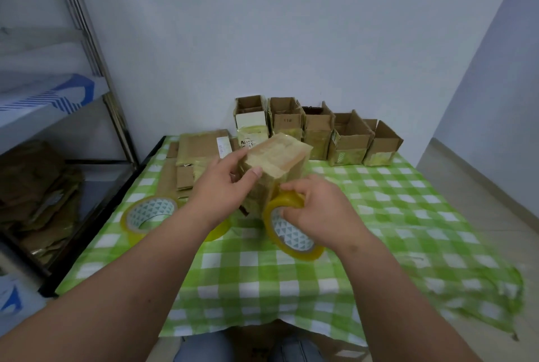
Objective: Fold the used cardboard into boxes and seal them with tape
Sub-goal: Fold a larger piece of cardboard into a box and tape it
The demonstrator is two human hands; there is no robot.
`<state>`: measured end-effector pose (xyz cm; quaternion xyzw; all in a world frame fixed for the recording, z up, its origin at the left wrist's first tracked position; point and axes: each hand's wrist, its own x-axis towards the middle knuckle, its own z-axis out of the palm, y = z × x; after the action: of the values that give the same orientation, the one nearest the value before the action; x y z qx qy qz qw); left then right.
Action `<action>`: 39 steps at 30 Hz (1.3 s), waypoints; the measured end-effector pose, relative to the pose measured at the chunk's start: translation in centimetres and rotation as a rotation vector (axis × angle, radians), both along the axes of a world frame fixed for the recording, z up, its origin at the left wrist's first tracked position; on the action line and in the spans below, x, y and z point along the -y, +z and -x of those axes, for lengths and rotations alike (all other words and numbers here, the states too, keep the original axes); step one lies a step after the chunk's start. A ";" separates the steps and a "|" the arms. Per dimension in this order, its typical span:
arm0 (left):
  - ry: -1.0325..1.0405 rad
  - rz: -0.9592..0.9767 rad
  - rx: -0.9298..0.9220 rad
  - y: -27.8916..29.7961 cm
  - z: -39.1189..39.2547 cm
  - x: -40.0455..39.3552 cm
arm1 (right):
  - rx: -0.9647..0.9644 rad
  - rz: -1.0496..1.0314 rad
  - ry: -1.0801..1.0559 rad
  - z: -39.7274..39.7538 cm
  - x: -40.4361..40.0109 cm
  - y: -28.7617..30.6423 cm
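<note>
With the box [274,163] gripped by the left hand [224,186], tape should be drawn taut from the roll [291,230] held just below it in the right hand [318,210].

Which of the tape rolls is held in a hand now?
The roll gripped by the right hand, beside the held box; the other lies flat at left.

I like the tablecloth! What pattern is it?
Green and white checks on the tablecloth, seen in the head view.
</note>
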<state>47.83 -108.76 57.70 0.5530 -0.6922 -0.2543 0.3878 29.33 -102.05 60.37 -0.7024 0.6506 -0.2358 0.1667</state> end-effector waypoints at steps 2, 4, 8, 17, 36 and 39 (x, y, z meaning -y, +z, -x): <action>-0.007 -0.068 0.002 -0.6 0.1 -0.4 | 0.042 -0.009 -0.023 -0.7 -0.7 -1.2; -0.011 -0.113 0.051 -0.8 0.5 -0.7 | 0.084 -0.008 -0.031 -1.2 -1.1 -2.3; 0.005 -0.134 0.111 -0.8 1.1 -0.6 | 0.213 -0.025 -0.026 -1.5 -1.7 -3.3; 0.030 -0.143 0.169 -1.0 1.0 0.4 | 0.669 -0.086 -0.056 -1.0 -2.7 -4.9; -0.080 -0.338 0.049 0.4 -1.2 3.2 | 0.922 -0.102 -0.057 -1.8 -3.8 -7.3; -0.049 -0.327 -0.067 -0.3 -0.7 2.7 | 0.936 -0.126 -0.047 -1.9 -3.8 -7.0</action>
<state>48.51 -111.46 57.42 0.5828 -0.6415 -0.3911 0.3094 31.19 -98.24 53.33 -0.4939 0.5344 -0.4909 0.4790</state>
